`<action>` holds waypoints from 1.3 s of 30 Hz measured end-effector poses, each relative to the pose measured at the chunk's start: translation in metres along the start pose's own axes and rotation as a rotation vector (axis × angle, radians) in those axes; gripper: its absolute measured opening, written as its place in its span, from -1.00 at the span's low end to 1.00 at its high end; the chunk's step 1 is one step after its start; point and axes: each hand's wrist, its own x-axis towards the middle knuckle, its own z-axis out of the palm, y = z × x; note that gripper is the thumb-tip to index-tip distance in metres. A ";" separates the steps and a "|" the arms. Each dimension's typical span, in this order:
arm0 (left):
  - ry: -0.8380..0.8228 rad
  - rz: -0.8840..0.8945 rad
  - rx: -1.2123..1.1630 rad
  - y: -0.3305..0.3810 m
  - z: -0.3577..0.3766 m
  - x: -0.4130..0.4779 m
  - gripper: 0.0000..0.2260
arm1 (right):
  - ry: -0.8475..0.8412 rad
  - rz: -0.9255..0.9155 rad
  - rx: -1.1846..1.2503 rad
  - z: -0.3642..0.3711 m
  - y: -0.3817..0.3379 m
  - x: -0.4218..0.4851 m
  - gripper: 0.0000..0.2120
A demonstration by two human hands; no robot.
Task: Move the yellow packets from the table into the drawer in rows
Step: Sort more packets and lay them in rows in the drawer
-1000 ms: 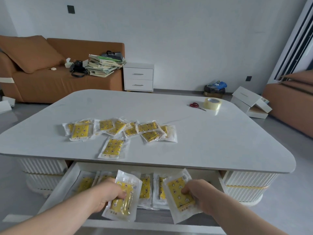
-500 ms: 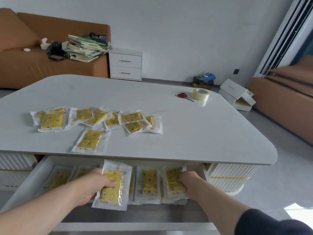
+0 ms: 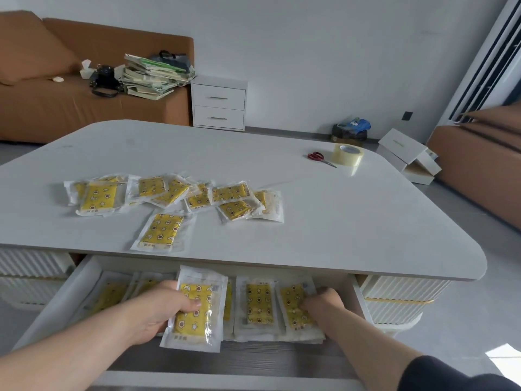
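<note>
Several yellow packets (image 3: 174, 196) in clear wrappers lie scattered on the white table (image 3: 352, 221); one packet (image 3: 160, 231) sits alone nearer the front edge. Below the tabletop the drawer (image 3: 64, 300) stands open with a row of yellow packets (image 3: 259, 303) lying flat in it. My left hand (image 3: 158, 309) grips a yellow packet (image 3: 197, 309) above the drawer's middle. My right hand (image 3: 324, 301) rests on the rightmost packet (image 3: 293, 306) in the row, fingers curled onto its right edge.
Red scissors (image 3: 318, 157) and a roll of clear tape (image 3: 348, 154) lie at the table's far right. A white bedside cabinet (image 3: 219, 103), an orange sofa (image 3: 42, 108) with stacked books (image 3: 155, 76), and white boxes (image 3: 408, 156) stand on the floor beyond.
My right hand has lowered its packet into the drawer at the right end of the row. My left hand has brought its packet slightly lower over the drawer.
</note>
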 end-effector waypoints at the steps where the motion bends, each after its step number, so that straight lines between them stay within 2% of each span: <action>1: 0.002 0.000 -0.007 0.000 -0.001 0.000 -0.79 | -0.002 -0.017 -0.004 -0.001 0.000 0.003 -0.87; 5: 0.009 0.004 -0.025 0.003 -0.005 -0.003 -0.80 | 0.019 -0.051 -0.049 -0.001 0.002 0.003 -0.92; 6: 0.011 0.005 -0.032 0.003 -0.006 -0.004 -0.80 | 0.019 -0.045 -0.116 -0.001 0.002 0.002 -0.88; 8: 0.012 0.007 -0.041 0.005 -0.007 -0.007 -0.82 | 0.012 -0.097 -0.327 -0.001 0.003 0.003 -0.62; 10: 0.014 0.007 -0.046 0.004 -0.010 -0.009 -0.82 | 0.020 -0.258 -0.610 -0.008 0.007 -0.001 -0.45; 14: 0.021 0.006 -0.056 0.002 -0.015 -0.011 -0.81 | -0.036 -0.712 -1.028 -0.030 0.019 -0.011 -0.31; 17: 0.018 0.003 -0.063 0.001 -0.017 -0.011 -0.79 | -0.091 -0.782 -1.097 -0.036 0.024 -0.011 -0.26; 28: 0.035 -0.007 -0.065 0.000 -0.020 -0.012 -0.78 | -0.041 -0.797 -1.144 -0.015 0.021 -0.002 -0.24; 32: 0.049 -0.006 -0.083 0.000 -0.025 -0.013 -0.80 | -0.045 -0.794 -1.051 -0.016 0.015 -0.010 -0.23; 34: 0.063 -0.002 -0.101 0.002 -0.028 -0.014 -0.81 | -0.046 -0.818 -0.914 -0.016 0.006 -0.019 -0.33; 37: 0.080 -0.001 -0.125 0.004 -0.037 -0.015 -0.83 | -0.090 -0.811 -0.708 -0.010 -0.014 -0.036 -0.64; 39: 0.095 -0.001 -0.131 0.003 -0.045 -0.015 -0.83 | -0.146 -0.806 -0.645 -0.003 -0.026 -0.047 -0.78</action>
